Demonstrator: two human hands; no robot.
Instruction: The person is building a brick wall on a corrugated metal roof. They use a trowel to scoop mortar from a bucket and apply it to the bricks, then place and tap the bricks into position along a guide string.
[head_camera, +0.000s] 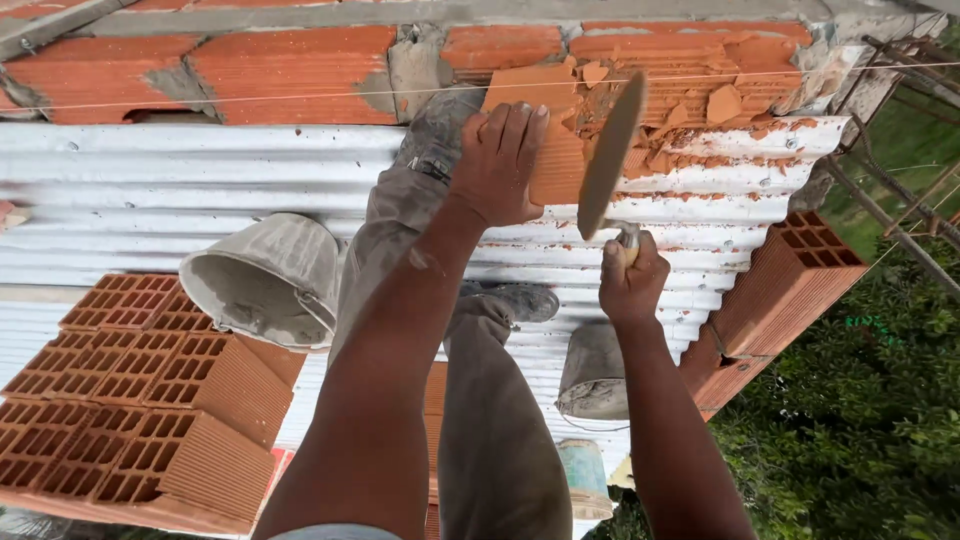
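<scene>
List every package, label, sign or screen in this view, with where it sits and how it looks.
No screens or signs show.
One possible printed item: a flat red-and-white piece at the bottom edge, sticking out from under the stacked hollow bricks; too little shows to tell what it is.
The containers are unlabelled: a grey mortar-caked bucket tipped on the corrugated metal sheet, another grey bucket below the right hand.

Building site: half-laid brick wall (290, 75); stacked hollow bricks (130, 390); mortar-caked bucket (265, 280).
</scene>
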